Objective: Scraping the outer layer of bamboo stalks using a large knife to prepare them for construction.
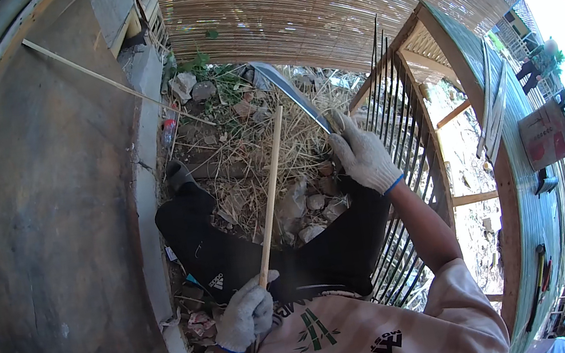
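Note:
My left hand (pixel 247 315), in a whitish knit glove, is closed round the lower end of a pale bamboo stick (pixel 273 189). The stick stands up slantwise between my knees, its upper end free. My right hand (pixel 365 155), gloved the same way, grips a long knife (pixel 290 93) near my right knee. Its handle is hidden in my fingers. The blade points away and to the left, beyond the tip of the stick, and the two appear apart.
Stones and dry bamboo shavings (pixel 242 149) cover the ground between my legs. At the left stands a large brown board (pixel 57 232) with a thin strip (pixel 100 77) across it. A slatted rack (pixel 389 109) and a wooden-framed bench (pixel 514 208) with tools (pixel 538 284) flank my right.

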The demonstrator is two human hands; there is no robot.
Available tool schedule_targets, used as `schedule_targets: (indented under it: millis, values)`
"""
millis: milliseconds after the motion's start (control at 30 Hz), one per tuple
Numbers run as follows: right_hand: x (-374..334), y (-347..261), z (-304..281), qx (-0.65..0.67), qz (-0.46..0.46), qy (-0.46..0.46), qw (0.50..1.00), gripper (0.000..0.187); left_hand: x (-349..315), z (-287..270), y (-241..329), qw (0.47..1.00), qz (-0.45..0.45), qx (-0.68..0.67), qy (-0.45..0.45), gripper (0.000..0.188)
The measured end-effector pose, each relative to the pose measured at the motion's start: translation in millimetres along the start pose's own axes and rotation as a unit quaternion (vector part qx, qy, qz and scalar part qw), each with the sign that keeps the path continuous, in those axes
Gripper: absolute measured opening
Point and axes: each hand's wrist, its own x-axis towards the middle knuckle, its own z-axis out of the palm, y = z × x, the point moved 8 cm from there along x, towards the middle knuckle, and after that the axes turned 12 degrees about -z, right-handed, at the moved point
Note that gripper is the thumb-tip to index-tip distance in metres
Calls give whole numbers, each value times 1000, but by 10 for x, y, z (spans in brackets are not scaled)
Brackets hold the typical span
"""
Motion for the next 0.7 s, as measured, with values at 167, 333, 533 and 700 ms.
schedule_targets:
  millis: [167, 333, 533, 700]
  values:
    - [-260, -607, 345, 45, -124, -97, 987, 67, 143, 222, 208, 999, 10, -16, -32, 45]
    - [-370, -930, 474, -1, -155, -219, 963, 65, 177, 260, 219, 998, 2, -33, -55, 45]
    - [-282, -765, 469, 11, -182, -152, 971, 65, 101, 231, 146, 997, -10, -32, -65, 44]
    - [-165, -764, 353, -21, -154, -156, 976, 65, 61, 217, 110, 997, -19, -33, -69, 43]
